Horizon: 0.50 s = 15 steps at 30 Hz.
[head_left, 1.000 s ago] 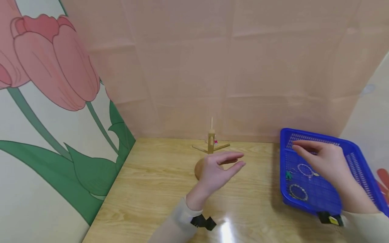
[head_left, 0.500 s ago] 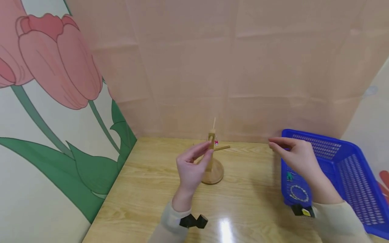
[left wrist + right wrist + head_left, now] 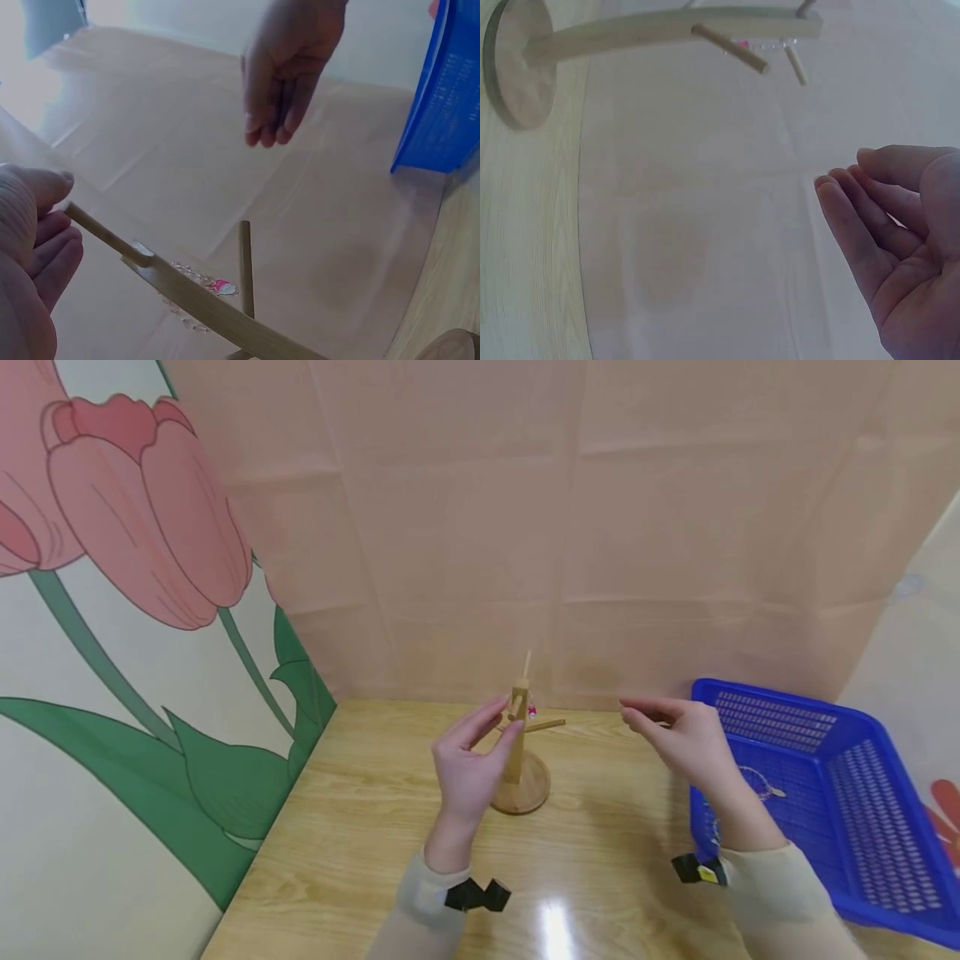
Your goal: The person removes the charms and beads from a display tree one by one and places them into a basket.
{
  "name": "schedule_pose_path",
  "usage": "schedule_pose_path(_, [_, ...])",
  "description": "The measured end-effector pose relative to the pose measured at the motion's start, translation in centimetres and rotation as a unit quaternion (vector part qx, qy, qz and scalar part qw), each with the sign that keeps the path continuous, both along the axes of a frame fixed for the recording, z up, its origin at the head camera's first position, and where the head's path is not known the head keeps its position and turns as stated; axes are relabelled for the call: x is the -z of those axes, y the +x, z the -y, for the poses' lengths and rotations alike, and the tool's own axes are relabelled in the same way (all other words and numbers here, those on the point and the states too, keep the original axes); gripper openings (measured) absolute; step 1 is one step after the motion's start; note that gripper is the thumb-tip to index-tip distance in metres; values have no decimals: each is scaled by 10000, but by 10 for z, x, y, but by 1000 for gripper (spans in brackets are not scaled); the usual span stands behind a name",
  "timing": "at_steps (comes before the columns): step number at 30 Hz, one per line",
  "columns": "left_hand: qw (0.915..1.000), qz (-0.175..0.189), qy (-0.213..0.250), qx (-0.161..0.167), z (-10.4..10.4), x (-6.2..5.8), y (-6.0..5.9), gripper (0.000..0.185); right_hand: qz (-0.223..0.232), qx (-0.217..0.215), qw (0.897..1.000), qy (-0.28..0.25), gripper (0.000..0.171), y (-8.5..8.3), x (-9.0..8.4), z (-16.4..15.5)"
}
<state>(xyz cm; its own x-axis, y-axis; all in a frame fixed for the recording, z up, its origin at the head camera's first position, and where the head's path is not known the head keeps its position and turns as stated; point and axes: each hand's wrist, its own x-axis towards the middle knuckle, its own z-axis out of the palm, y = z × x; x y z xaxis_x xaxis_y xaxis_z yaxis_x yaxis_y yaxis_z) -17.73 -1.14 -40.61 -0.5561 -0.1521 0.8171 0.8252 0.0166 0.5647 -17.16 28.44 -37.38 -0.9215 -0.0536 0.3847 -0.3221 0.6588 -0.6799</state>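
A wooden jewelry stand (image 3: 525, 787) with a round base, an upright post and several pegs stands mid-table. My left hand (image 3: 467, 768) is beside its post, thumb and fingers apart around the end of one peg (image 3: 105, 229); whether they touch it is unclear. A clear beaded bracelet (image 3: 187, 324) with a pink charm hangs on the stand's far side. My right hand (image 3: 686, 747) is in the air between stand and basket. Its thumb (image 3: 892, 163) and fingertips are close together; no object shows between them, though something tiny could be hidden.
A blue plastic basket (image 3: 885, 835) stands at the right. Inside lies a bracelet with a pendant (image 3: 767, 785); the right forearm covers other pieces. A pink-beige sheet (image 3: 450, 527) hangs behind the wooden table (image 3: 360, 777). A tulip-printed wall (image 3: 150, 527) borders the left.
My right hand has moved left, from above the basket toward the stand. My left hand has shifted left and slightly up to the peg, uncovering the stand's base.
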Motion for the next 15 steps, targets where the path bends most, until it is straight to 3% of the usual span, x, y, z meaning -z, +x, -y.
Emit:
schedule_pose_path(10, [9991, 383, -98, -183, -1, -2, -5, 19, -134, -271, 9990, -333, 29, -25, 5, 34])
schedule_pose_path(15, [9983, 581, 70, 53, 0, -1, -5, 17, -102, -392, 9982, -447, 24, -31, 10, 43])
